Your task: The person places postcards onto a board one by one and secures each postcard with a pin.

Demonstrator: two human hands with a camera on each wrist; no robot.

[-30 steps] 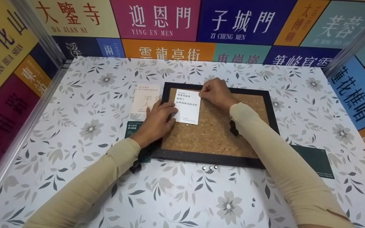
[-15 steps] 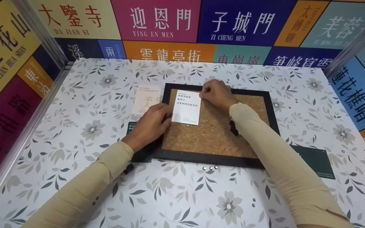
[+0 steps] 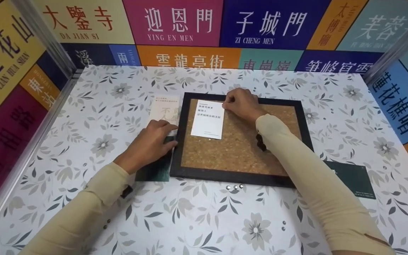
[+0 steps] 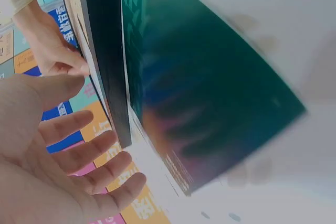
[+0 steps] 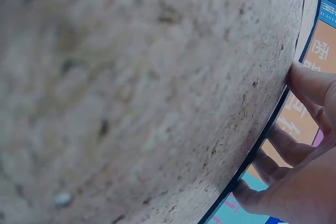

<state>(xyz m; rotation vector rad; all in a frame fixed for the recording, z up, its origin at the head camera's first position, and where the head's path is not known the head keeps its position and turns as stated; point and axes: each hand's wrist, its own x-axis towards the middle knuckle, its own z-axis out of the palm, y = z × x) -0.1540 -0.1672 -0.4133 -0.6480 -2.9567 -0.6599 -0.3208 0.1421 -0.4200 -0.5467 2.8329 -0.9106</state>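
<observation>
A white card (image 3: 207,120) with printed characters lies on the upper left of a black-framed cork board (image 3: 239,156). My right hand (image 3: 243,103) pinches the card's upper right corner between thumb and forefinger; what lies between the tips is hidden. In the right wrist view, the other fingers of the right hand (image 5: 294,156) rest by the frame's edge. My left hand (image 3: 151,143) is beside the board's left edge, above a green card (image 3: 154,170) and a cream card (image 3: 163,106). In the left wrist view, the left hand (image 4: 79,156) has loosely extended fingers, holding nothing.
Three small shiny metal pieces (image 3: 235,187) lie in front of the board. Another green card (image 3: 351,180) is at its right, partly under the right forearm. A floral-patterned tabletop (image 3: 190,226) carries everything, with colourful lettered panels (image 3: 175,23) behind.
My left hand has let go of the white card's left side and moved left and toward me, off the board. The right hand stays at the card's corner.
</observation>
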